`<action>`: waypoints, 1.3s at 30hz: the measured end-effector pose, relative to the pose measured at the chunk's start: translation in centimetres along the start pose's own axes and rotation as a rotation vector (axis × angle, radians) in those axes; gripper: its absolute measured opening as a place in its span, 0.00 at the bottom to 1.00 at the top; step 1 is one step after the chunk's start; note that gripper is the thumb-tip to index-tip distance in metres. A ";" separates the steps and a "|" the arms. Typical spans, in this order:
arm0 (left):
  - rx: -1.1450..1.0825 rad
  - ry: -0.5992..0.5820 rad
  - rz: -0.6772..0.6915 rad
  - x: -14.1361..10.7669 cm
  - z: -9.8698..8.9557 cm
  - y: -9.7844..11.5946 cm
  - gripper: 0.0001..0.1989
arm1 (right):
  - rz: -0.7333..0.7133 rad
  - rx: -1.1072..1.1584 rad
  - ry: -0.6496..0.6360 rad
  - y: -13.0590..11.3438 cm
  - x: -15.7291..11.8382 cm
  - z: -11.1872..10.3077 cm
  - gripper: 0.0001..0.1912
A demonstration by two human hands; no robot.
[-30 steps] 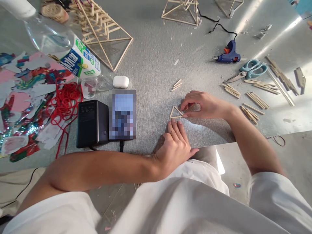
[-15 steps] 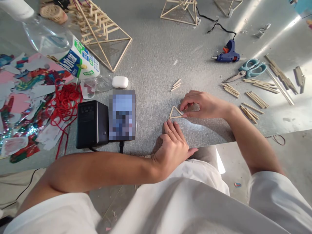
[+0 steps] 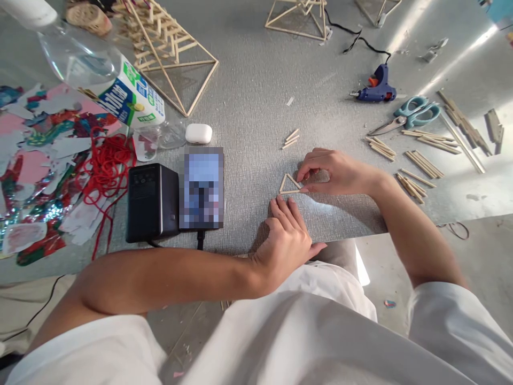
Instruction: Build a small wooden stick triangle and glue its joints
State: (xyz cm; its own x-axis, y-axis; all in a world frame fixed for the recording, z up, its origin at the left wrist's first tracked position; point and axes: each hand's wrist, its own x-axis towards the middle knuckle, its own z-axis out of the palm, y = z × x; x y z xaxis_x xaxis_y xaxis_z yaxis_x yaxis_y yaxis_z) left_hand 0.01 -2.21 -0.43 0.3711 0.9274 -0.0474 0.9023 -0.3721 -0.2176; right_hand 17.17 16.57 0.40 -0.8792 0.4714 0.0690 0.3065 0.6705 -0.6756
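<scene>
A small triangle of thin wooden sticks [image 3: 290, 191] lies flat on the grey table. My right hand [image 3: 326, 172] is at its right corner, with thumb and forefinger on either side of that corner. Just below the triangle's bottom edge, my left hand [image 3: 286, 232] rests on the table with its fingers stretched out and nothing held. A few short sticks [image 3: 290, 139] lie above the triangle. Bundles of sticks [image 3: 424, 164] are to the right of my right hand.
A blue glue gun [image 3: 377, 88] and scissors [image 3: 409, 115] lie at the upper right. Left are a phone [image 3: 202, 190], a black power bank [image 3: 152, 203], a white case [image 3: 199, 133], a plastic bottle [image 3: 96, 69], red yarn [image 3: 106, 171] and a stick frame [image 3: 192, 64].
The view has shifted very slightly. Both hands and the triangle keep nearly the same positions relative to each other.
</scene>
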 end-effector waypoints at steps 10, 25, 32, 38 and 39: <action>-0.002 -0.004 0.007 0.2 -0.3 -0.1 0.52 | 0.007 0.011 -0.003 0.0 0.0 0.0 0.11; -0.029 -0.063 0.002 0.2 0.2 0.0 0.54 | -0.018 -0.019 -0.031 -0.1 -0.4 -0.3 0.09; -0.005 -0.055 0.019 0.2 -0.1 0.0 0.54 | -0.006 -0.026 -0.012 0.1 -0.2 0.1 0.09; 0.037 -0.062 0.038 0.5 -0.5 -0.2 0.54 | -0.013 -0.018 0.013 0.5 -0.3 0.3 0.11; 0.035 -0.062 0.038 0.5 -0.5 -0.2 0.54 | -0.007 -0.015 0.017 0.5 -0.3 0.3 0.12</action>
State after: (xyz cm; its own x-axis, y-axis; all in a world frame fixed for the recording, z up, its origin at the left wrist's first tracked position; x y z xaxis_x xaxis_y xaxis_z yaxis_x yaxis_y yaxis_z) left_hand 0.12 -1.72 0.12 0.3897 0.9136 -0.1160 0.8792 -0.4066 -0.2485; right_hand 17.53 16.60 -0.20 -0.8751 0.4761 0.0864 0.3057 0.6824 -0.6640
